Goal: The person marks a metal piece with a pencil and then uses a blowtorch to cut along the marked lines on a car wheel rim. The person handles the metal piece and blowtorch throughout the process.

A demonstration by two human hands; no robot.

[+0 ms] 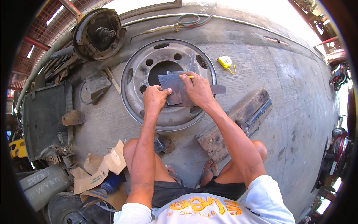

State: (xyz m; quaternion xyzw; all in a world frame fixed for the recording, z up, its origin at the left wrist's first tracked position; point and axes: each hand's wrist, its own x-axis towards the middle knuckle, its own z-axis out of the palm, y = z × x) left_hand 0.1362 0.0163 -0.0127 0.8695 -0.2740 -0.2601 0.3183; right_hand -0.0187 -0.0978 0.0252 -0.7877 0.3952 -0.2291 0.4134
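A steel wheel rim [134, 93] lies flat on the floor in front of me. Across it rests a dark, thin metal plate [175, 97], with a second irregular metal piece [218, 89] under it that sticks out to the right. My left hand [154, 99] is closed on the left edge of the plate, thumb on top. In my right hand [197, 89] is a slim yellow pencil-like marker [187, 77], gripped over the plate's upper right side. Its tip is too small to make out.
A yellow tape measure [226, 62] lies right of the rim. Nearer me is a heavy rusty metal block [238, 119]. A cutting torch [160, 29] with hoses and a brake drum [100, 34] are beyond. A radiator [48, 115] and torn cardboard [97, 173] are left.
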